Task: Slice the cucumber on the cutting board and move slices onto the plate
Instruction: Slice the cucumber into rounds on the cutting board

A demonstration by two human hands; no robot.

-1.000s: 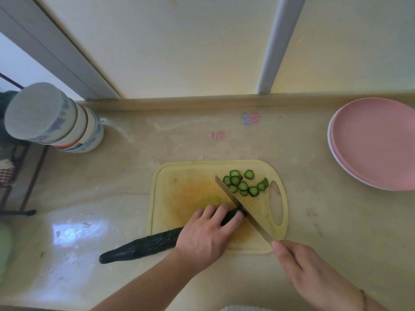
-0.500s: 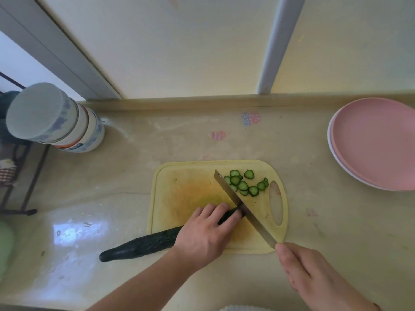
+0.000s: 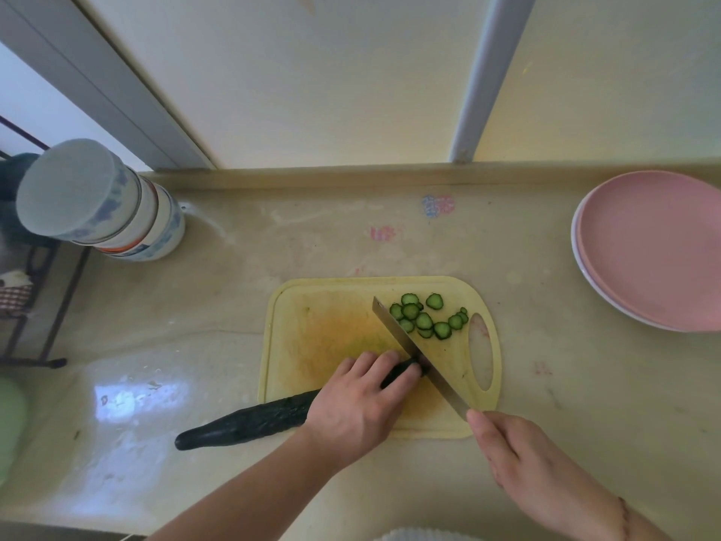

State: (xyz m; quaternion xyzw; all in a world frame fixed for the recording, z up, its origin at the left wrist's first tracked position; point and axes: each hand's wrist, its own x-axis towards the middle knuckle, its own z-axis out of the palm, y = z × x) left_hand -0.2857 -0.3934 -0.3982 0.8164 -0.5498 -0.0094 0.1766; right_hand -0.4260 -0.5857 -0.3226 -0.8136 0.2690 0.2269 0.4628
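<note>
A long dark green cucumber lies slanted, its left end on the counter and its right end on the yellow cutting board. My left hand grips the cucumber near its cut end, fingers curled over it. My right hand holds the handle of a knife, whose blade rests at the cucumber's cut end beside my left fingertips. Several green slices lie in a loose heap on the board's far right part. A pink plate stands at the right edge, bare.
A stack of patterned bowls lies tilted at the back left, beside a dark wire rack. The wall and a grey window frame run along the back. Something white shows at the bottom edge.
The knife blade has shifted slightly, staying at the cucumber's cut end. My left hand keeps its hold, and the heap of slices looks unchanged.
</note>
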